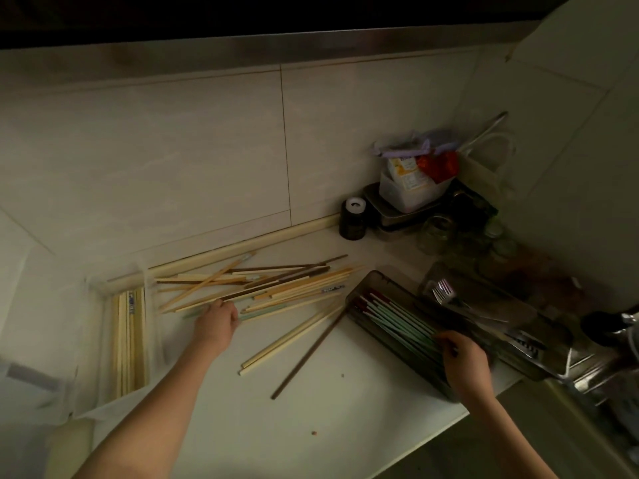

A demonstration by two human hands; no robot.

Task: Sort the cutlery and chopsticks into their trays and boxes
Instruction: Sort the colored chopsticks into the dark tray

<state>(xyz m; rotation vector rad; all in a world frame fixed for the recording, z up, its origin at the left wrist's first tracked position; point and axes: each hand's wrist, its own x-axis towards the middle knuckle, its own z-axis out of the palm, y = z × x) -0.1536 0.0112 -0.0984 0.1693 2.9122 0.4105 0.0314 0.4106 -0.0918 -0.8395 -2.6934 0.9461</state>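
The left hand covers its own fingertips among the loose chopsticks, so whether it pinches one cannot be told; the right hand hides the near ends of the green chopsticks in the dark tray, and its grip is just as unclear. The clear box at the left is blurred, its near end lost behind the forearm. Past the forks, the far tray sinks into shadow, and the metal things at the right edge are cut off and too dim to name.
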